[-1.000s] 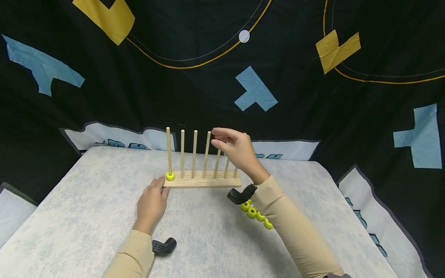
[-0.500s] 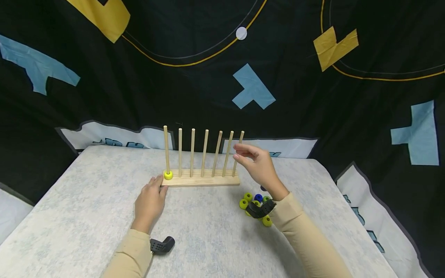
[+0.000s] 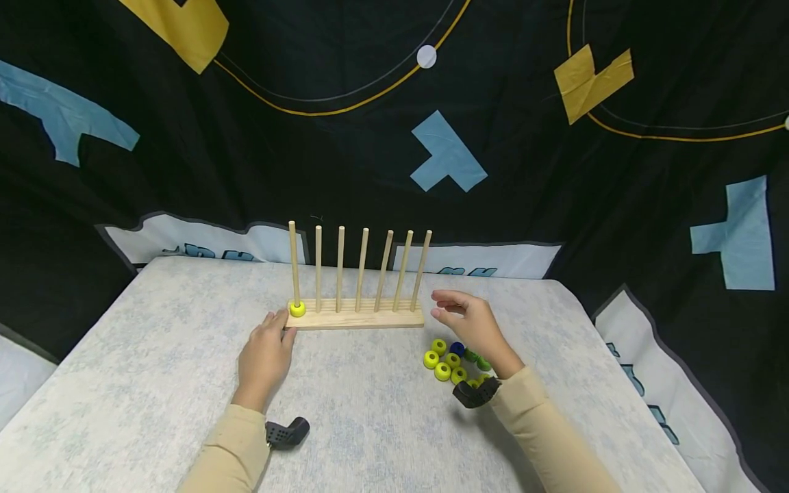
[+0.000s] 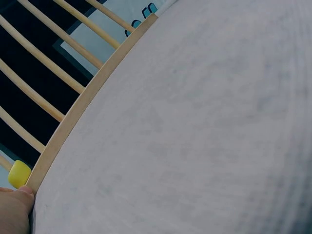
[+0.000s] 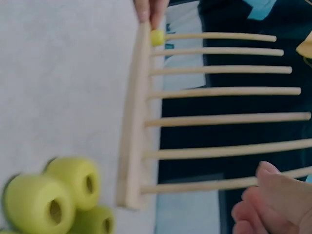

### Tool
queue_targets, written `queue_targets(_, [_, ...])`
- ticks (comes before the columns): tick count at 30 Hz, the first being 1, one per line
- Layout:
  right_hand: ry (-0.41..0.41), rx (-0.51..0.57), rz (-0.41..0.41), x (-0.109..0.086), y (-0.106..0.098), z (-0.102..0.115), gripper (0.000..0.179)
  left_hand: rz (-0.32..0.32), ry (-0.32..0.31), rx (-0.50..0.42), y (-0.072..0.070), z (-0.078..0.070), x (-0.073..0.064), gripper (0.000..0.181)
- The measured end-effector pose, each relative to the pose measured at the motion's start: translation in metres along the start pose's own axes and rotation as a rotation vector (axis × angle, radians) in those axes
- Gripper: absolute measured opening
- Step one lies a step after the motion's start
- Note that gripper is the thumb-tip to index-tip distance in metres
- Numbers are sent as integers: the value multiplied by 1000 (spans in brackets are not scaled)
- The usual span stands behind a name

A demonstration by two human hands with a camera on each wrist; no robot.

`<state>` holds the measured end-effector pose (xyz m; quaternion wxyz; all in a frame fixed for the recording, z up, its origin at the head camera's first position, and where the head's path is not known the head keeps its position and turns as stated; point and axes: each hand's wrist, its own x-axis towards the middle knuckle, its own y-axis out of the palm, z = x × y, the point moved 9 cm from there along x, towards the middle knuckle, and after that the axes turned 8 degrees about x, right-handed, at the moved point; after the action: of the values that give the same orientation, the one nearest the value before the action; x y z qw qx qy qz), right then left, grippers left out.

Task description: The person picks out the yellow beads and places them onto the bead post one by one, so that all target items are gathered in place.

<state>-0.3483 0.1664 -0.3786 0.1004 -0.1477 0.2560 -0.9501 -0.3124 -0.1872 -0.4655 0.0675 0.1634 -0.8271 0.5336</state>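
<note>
A wooden peg stand (image 3: 357,320), a flat base with several upright pegs, stands across the table. One yellow bead (image 3: 297,309) is threaded at the foot of its leftmost peg. My left hand (image 3: 266,352) grips the base's left end, thumb at the front; in the left wrist view the thumb (image 4: 22,192) presses the wood beside the bead. My right hand (image 3: 471,325) hovers past the stand's right end, fingers loosely bent, with nothing visible in them. Below it lie several loose beads (image 3: 442,371), yellow and green, plus a blue bead (image 3: 457,349); my wrist and sleeve partly hide the group.
The table (image 3: 370,411) has a pale mottled cloth. A black curtain (image 3: 277,171) with blue and yellow patches hangs close behind the stand. Each wrist carries a small black camera mount (image 3: 287,434).
My right hand has moved from the upper pegs rightward and down toward the loose beads, uncovering the right-hand pegs. My left hand stays on the base. The view has shifted slightly.
</note>
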Motion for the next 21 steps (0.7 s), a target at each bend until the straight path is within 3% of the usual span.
queue_targets(6, [78, -93, 89, -11, 6, -24, 36, -7, 0, 1, 0, -1, 0, 50])
queue_targets(15, [117, -122, 190, -23, 15, -45, 36, -7, 12, -16, 2, 0, 1, 49])
queue_targets(21, [104, -174, 249, -24, 22, -47, 34, -5, 7, -13, 2, 0, 1, 49])
